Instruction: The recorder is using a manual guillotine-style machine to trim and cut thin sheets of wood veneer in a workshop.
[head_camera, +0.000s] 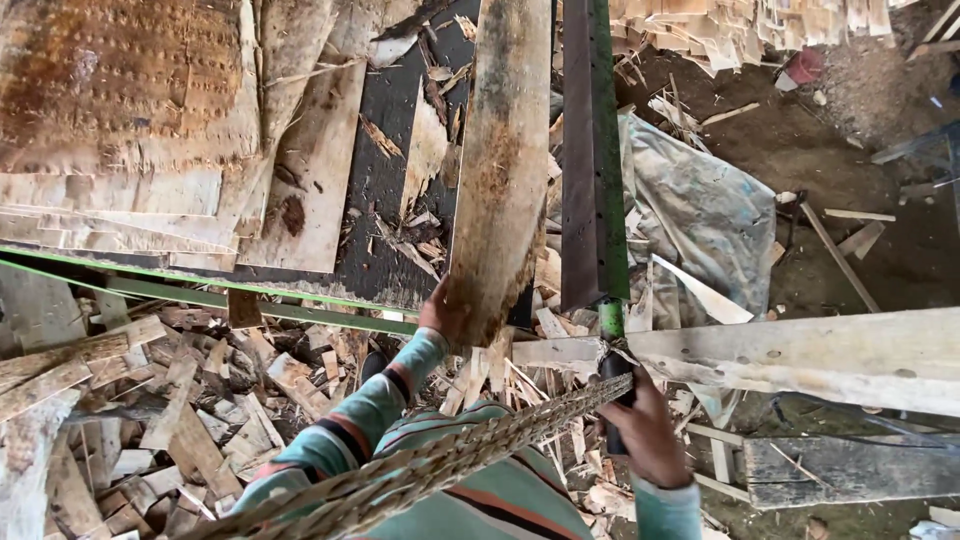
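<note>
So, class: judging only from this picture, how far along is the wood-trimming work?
Done: pale wood offcuts litter the ground, and flat veneer sheets lie stacked on the dark bench. In hand: the left hand holds a long rough wooden slab upright, while the right hand grips a long green-edged blade. Left: the slab's lower end looks ragged, so probably untrimmed.

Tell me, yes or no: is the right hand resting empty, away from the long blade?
No: the right hand grips the dark handle of the long blade, while the left hand holds a wood strip.
</note>
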